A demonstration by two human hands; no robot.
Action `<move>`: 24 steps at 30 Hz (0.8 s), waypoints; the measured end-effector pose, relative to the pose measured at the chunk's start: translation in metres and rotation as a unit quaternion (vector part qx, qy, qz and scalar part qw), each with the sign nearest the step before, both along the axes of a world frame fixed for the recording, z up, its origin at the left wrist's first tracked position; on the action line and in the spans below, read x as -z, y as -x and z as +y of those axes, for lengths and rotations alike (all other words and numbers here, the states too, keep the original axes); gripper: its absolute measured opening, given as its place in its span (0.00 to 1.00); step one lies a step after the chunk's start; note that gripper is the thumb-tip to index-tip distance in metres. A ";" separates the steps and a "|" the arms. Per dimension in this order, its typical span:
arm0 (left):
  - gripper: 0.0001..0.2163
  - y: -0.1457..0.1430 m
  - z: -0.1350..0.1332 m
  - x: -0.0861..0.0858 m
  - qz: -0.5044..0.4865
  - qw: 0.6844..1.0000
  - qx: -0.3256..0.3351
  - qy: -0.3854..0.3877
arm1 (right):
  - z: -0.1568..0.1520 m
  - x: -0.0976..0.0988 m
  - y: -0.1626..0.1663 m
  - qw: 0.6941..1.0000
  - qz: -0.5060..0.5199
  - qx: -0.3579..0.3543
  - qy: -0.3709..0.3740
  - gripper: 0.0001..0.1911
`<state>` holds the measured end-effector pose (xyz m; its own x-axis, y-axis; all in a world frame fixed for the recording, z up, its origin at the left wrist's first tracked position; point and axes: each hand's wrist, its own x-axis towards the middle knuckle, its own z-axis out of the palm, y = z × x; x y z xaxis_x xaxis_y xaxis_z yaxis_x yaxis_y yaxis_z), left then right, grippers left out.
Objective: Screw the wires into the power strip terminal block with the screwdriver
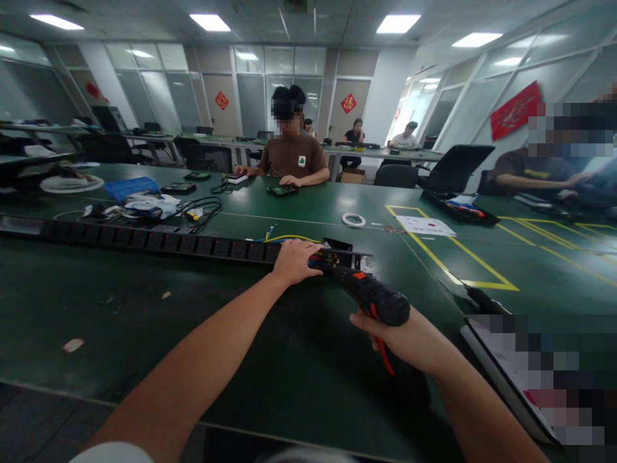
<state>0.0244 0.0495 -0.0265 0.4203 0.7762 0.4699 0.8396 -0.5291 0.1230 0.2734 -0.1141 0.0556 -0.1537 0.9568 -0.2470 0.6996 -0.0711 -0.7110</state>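
Note:
A long black power strip (159,244) lies across the green table (144,308), its right end open with coloured wires (289,238) coming out. My left hand (295,261) rests closed on that open end, pressing it down. My right hand (402,337) is wrapped round a black and red electric screwdriver (371,297). The tool's tip points left into the strip's end piece (344,257), right beside my left fingers.
A roll of white tape (353,220) and a paper sheet (427,226) lie beyond the strip, inside yellow floor-tape lines (448,273). A blue tray (131,187), cables and small parts sit at the left. A seated person (294,157) works across the table; another person's arm (540,177) is at right.

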 end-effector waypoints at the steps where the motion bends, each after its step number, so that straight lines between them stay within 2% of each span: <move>1: 0.33 0.000 0.000 0.000 -0.001 1.000 0.000 -0.001 | 0.000 0.000 0.000 1.000 -0.004 0.000 -0.001 0.16; 14: 0.34 0.000 -0.003 -0.005 0.007 1.000 -0.002 0.005 | -0.001 -0.003 0.001 1.000 -0.004 0.004 0.004 0.15; 24: 0.34 -0.001 0.000 -0.001 0.008 1.000 -0.001 -0.006 | 0.002 0.006 -0.004 1.000 0.019 -0.009 0.013 0.19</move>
